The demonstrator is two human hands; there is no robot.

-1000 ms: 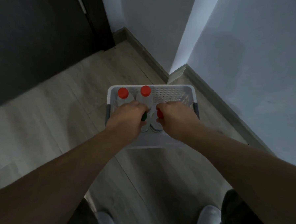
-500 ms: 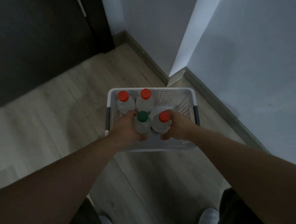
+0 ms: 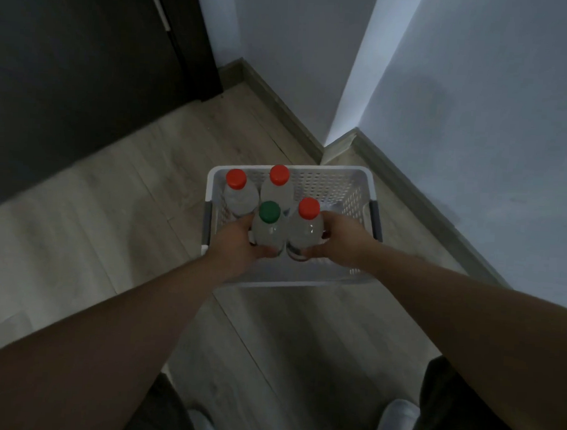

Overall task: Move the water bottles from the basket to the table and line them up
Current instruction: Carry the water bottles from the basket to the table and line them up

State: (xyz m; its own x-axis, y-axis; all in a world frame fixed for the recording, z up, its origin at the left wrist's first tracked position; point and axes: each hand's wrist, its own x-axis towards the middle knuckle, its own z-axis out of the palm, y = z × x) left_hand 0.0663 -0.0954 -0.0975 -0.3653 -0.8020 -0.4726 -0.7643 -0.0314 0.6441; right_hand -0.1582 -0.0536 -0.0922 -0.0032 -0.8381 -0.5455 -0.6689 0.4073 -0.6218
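Lifted higher above the perforated basket (image 3: 338,184): left hand (image 3: 238,245) grips green-capped bottle (image 3: 268,229), right hand (image 3: 343,239) grips red-capped bottle (image 3: 306,230) (both clear plastic).

Both arms bare, stretched forward and down, forearms converging from the lower corners of the view. Wrists roughly straight.

Left hand (image 3: 236,243): back facing up, fingers curled round the left side of the green-capped bottle (image 3: 268,229), thumb across its near side.

Right hand (image 3: 341,239): mirrors the left, fingers wrapped round the right side of the red-capped bottle (image 3: 306,230), thumb low on its near side.

Hands close together, not touching each other; both bottles held between them.
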